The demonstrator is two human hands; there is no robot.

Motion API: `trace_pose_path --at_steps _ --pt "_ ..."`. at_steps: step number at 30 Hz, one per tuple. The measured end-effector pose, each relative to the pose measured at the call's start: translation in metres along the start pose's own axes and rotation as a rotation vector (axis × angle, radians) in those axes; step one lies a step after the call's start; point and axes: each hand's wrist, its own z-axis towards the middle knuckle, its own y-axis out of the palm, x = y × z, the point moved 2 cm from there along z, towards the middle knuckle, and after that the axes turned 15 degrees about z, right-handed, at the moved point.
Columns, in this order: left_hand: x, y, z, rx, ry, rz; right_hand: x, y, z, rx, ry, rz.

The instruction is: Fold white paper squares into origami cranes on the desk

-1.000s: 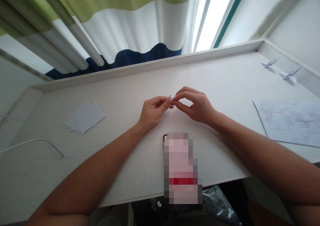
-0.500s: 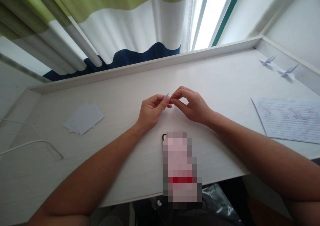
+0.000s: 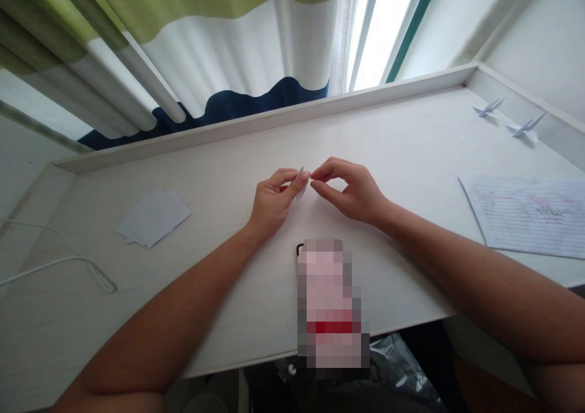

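Between the thumb and fingers of my left hand [image 3: 276, 200] is a small piece of folded white paper [image 3: 300, 192], mostly covered by the fingers. Its thin upper tip sticks up above the thumb. My right hand [image 3: 350, 187] is just to the right, with thumb and index fingertips a little apart and very close to the paper's edge. Whether the index fingertip touches the paper I cannot tell. Nothing shows in the right hand's grasp. Both hands are held over the middle of the white desk [image 3: 228, 315].
Several white paper sheets [image 3: 158, 218] lie fanned at left, near a white cable [image 3: 68, 259]. Two folded paper cranes [image 3: 525, 129] stand at the far right, behind lined, written-on paper [image 3: 530, 215]. A blurred-out phone [image 3: 326, 291] lies at the front. A raised rim [image 3: 274, 116] borders the desk.
My right thumb and index finger have parted slightly and come away from the left fingertips. The left hand has tilted a little with the folded paper, showing more of it.
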Motion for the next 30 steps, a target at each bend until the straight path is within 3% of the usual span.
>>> trace_pose_path --at_steps 10,19,26,30 --pt "-0.0045 0.0017 -0.0004 -0.037 -0.055 -0.032 0.0059 0.0004 0.0005 -0.004 0.164 0.178" --pt "-0.0043 0.0003 -0.0025 -0.063 -0.037 0.057 -0.0014 -0.0029 0.0007 -0.004 -0.003 -0.035" --pt "-0.0019 0.0011 -0.0041 -0.06 -0.041 0.072 0.0014 -0.0051 -0.0006 -0.012 0.092 0.021" --pt "-0.0009 0.001 -0.003 -0.064 -0.051 0.017 0.0028 -0.0081 -0.0003 -0.066 0.02 -0.004"
